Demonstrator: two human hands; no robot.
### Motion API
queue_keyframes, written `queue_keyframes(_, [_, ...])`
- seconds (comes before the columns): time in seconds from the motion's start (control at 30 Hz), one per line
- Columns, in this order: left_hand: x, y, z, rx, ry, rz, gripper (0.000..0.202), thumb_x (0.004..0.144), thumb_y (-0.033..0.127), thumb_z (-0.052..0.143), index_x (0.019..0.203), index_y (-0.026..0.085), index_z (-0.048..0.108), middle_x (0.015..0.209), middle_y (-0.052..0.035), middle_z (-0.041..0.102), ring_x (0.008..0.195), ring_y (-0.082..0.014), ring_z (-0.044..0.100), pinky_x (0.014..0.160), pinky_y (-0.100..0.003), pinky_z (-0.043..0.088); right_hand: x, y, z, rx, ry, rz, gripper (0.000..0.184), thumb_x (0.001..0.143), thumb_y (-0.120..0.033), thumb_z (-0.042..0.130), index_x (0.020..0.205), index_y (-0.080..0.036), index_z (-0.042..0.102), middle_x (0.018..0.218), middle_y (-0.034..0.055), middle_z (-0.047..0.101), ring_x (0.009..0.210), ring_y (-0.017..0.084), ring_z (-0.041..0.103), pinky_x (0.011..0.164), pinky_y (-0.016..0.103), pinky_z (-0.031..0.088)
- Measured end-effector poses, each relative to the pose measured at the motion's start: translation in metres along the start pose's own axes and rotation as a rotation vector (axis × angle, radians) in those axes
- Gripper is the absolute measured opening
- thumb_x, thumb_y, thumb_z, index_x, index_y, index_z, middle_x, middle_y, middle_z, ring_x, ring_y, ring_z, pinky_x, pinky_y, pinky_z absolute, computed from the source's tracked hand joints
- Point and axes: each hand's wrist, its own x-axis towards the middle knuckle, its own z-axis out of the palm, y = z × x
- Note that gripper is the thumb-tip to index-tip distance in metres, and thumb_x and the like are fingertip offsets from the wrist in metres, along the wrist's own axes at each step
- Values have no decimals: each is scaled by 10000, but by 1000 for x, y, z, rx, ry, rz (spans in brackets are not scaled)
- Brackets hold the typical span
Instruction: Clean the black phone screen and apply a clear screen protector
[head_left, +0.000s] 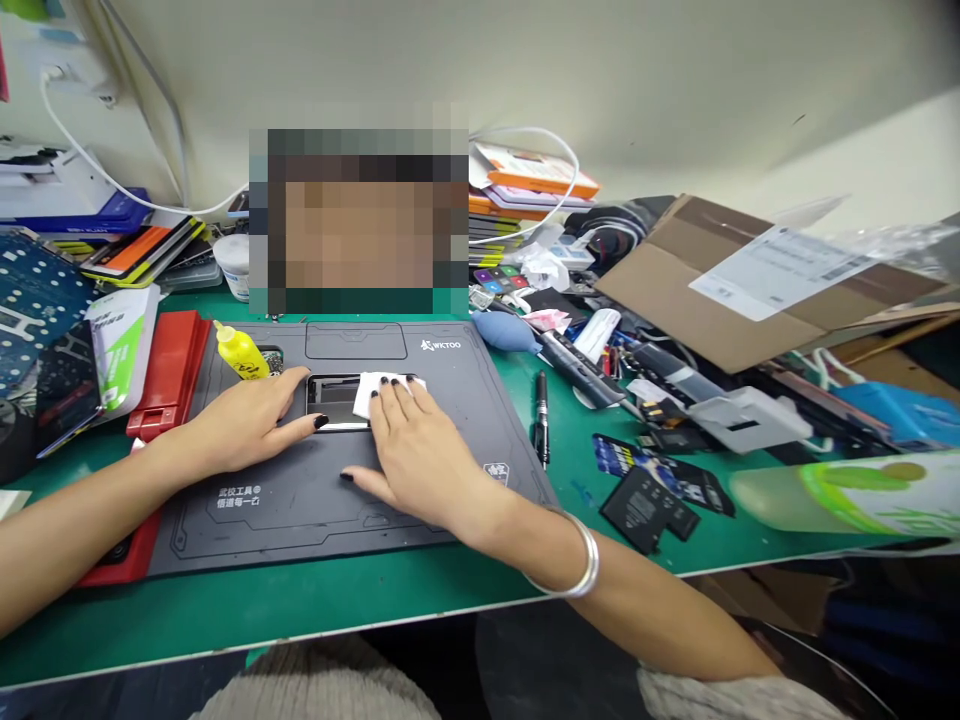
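A phone (337, 400) with a dark, glossy face lies on the grey work mat (315, 510). My left hand (251, 425) rests at its left end, the thumb at the lower edge and the index finger by the upper corner, holding it in place. Under the fingertips of my right hand (420, 440) is a folded white cloth or tissue (365, 396), pressed onto the phone's right part. Those fingers lie close together over it, while the thumb stands apart above the mat. A yellow squeeze bottle (241, 352) is just beyond my left hand.
Left of the mat is a red tool or case (169, 365). On the right lie a black pen (541, 418), a blue air blower (505, 331), phone batteries (637, 508) and a bottle (847, 492). A cardboard box (675, 270) stands behind them. A person's blurred face (360, 230) appears at the back.
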Motion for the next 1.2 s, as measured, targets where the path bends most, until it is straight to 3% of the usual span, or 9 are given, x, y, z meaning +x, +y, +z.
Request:
queue_keyframes(0.13, [0,-1,0,5,1,2,574,965,532,363,1329,99,462,822,-78,645,696,-241,624,650,-332,451,-4,-9,-2,8,13,-180,924,953,-711,407,1452,64,476,1514,302,456,1417,422,443,1201,518,331])
queue_keyframes(0.33, [1,3,-2,-24,-25,-41,600,937,555,347,1290,90,484,834,-86,623,707,-259,611,665,-350,438,1,6,-11,-46,-63,91,908,970,-674,431,1393,126,507,1391,354,556,1341,425,526,1163,522,354])
queue_keyframes(0.43, [0,4,-2,-32,-33,-45,611,930,554,347,1299,85,479,834,-86,623,706,-262,609,661,-350,434,-1,3,-11,-87,-70,44,905,973,-681,410,1327,137,563,1281,359,632,1262,420,592,1153,518,356])
queue_keyframes(0.57, [0,2,-2,-27,-20,-38,610,926,554,351,1300,88,477,817,-79,622,694,-260,607,658,-349,434,2,-1,-3,-70,12,-121,900,973,-693,389,1468,55,455,1510,293,469,1402,403,464,1180,501,335])
queue_keyframes(0.67, [1,1,-1,-20,-19,-32,616,928,556,332,1294,84,480,807,-78,612,697,-262,601,665,-356,433,5,3,-2,-61,-13,-30,916,971,-698,387,1494,53,417,1541,287,427,1426,407,431,1169,501,353])
queue_keyframes(0.8, [2,2,-1,-22,-29,-32,641,925,562,321,1309,72,470,809,-79,605,717,-265,600,682,-362,437,1,3,-10,-77,-53,83,971,948,-745,372,1339,124,561,1311,352,617,1266,433,584,1118,515,392])
queue_keyframes(0.9, [1,2,-1,-15,-35,-40,652,923,562,318,1318,65,465,814,-83,605,712,-265,596,668,-357,433,-3,-1,-10,-63,-11,-57,970,945,-753,361,1329,113,572,1308,344,623,1255,423,590,1119,511,390])
queue_keyframes(1.03, [1,1,0,1,-26,-32,643,929,560,319,1320,70,466,808,-81,608,702,-258,597,658,-350,432,2,3,-1,26,53,-213,873,975,-707,356,1461,7,483,1537,254,457,1411,387,450,1180,504,333])
queue_keyframes(1.2, [1,0,0,-1,-18,-19,636,945,552,330,1337,69,460,829,-85,622,720,-257,611,680,-358,455,5,13,-5,-13,-11,34,932,956,-726,385,1419,75,499,1457,323,514,1371,416,490,1192,553,286])
